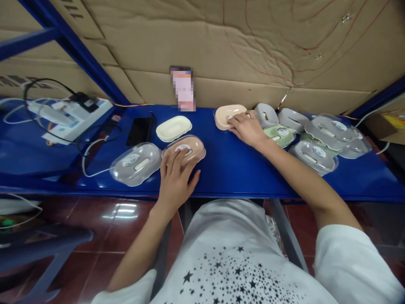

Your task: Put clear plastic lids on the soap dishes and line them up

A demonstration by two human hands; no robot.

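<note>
Your two bare hands reach over a blue table that stands against a cardboard wall. Your left hand lies palm down on a salmon-pink container with a clear lid, at the near side of the table. Its grip is open: the fingers are spread across the lid and the thumb stands apart from them, not closed around the container.

Your right hand is farther back, its fingertips at the right part of a peach container. The fingers are loosely bent; you cannot tell from this view whether the grip is closed on it.

Just left of the salmon-pink container sits a gray lidded container. Behind these two lies a shallow cream piece, and to its left a dark phone. A device with a blurred-out screen leans upright at the cardboard. At the far left, cables run around a white power strip.

Beyond your right hand are two gray oval pieces, a green container and a cluster of gray and green lidded containers, some of them stacked.
</note>
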